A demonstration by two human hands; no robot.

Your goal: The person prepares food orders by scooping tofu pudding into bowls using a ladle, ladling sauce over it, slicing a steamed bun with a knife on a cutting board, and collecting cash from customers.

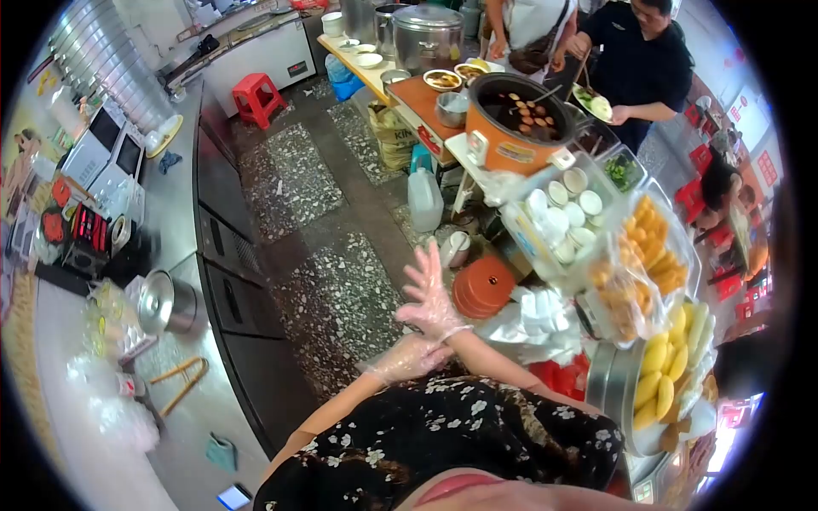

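Observation:
My right hand (pixel 430 294) is raised over the floor in a clear plastic glove, its fingers spread and holding nothing. Below it, my left hand (pixel 411 356), also in clear plastic, is closed at the right wrist, on the cuff of that glove (pixel 456 330). To the right of my hands are a stack of orange-red stools (pixel 483 287) and clear plastic bags (pixel 535 324).
An orange pot (pixel 511 152) of eggs in dark liquid, a bin of white cups (pixel 567 213), bagged fried food (pixel 639 255) and a yellow-food steamer (pixel 612 383) line the right. Left is a steel counter (pixel 183 426) with tongs (pixel 183 383). Two people (pixel 643 77) (pixel 528 38) stand beyond.

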